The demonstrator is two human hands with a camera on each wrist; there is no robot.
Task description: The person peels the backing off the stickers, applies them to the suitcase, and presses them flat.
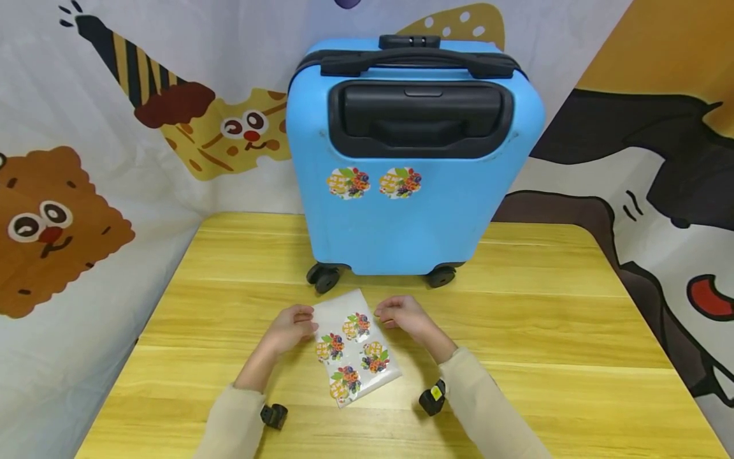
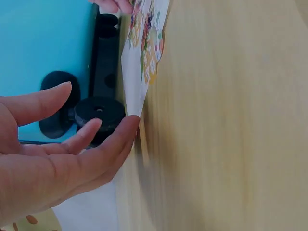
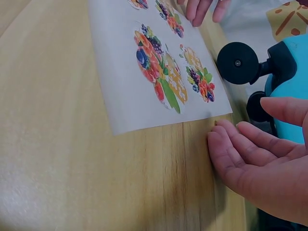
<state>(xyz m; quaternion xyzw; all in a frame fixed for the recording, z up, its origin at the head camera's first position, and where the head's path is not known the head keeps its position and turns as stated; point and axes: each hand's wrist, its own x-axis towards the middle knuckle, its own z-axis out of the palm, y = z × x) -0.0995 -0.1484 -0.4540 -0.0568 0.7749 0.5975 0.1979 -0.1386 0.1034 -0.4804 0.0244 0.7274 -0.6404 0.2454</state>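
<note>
A white sticker sheet (image 1: pixel 351 347) with several round fruit stickers lies on the table, turned at an angle. My left hand (image 1: pixel 291 328) is at its left edge. In the left wrist view the fingertips (image 2: pixel 132 126) touch the sheet's edge while the thumb stands away from it. Beside the opposite edge is my right hand (image 1: pixel 404 315), its fingers loosely bent and nothing between them, as the right wrist view shows. Behind both hands stands a blue suitcase (image 1: pixel 401 220), upright, with two matching fruit stickers (image 1: pixel 348 183) side by side below its black handle recess.
The suitcase's black wheels (image 1: pixel 323 278) rest on the wooden table (image 1: pixel 550 357), just beyond the sheet's far end. A cloth backdrop (image 1: pixel 241 191) printed with cartoon food hangs behind. Small black devices (image 1: pixel 432 398) sit at the wrists.
</note>
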